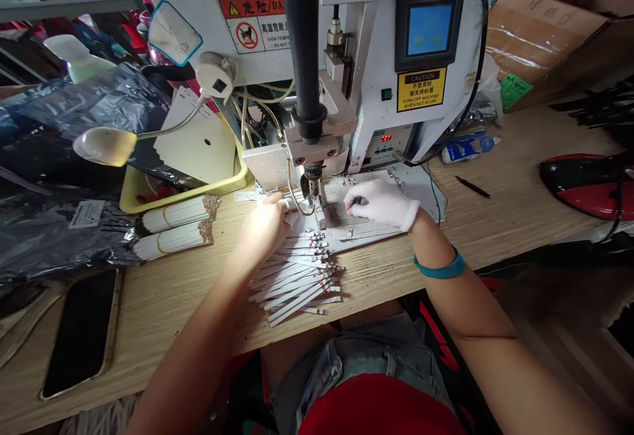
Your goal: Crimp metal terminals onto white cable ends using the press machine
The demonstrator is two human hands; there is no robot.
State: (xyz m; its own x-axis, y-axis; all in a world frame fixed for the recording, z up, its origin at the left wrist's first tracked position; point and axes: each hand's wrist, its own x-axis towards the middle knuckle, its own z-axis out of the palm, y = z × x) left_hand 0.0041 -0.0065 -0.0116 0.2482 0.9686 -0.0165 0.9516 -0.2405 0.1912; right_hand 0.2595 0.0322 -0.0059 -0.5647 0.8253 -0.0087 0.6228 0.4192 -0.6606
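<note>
My left hand [265, 227] is closed in a pinch at the left of the machine's soldering head [313, 181]. A white flat strip seems to be between its white-covered fingertips, though the fingers partly hide it. Just below lies a fanned pile of white flat strips [292, 283] with small metallic ends, some marked red. My right hand [381, 202], in a white glove, hovers at or rests on the metal work plate [341, 191] right of the head. Its fingers are curled together, and whatever they hold is hidden.
A large white machine [366, 118] with a screen stands ahead. Banded strip bundles [173, 237], a yellow basket [240, 171], a phone [82, 333] and a bendable lamp [106, 146] are at left. Rightward are a glue bottle [468, 148], a thin black tool [473, 187] and a cardboard box [545, 26].
</note>
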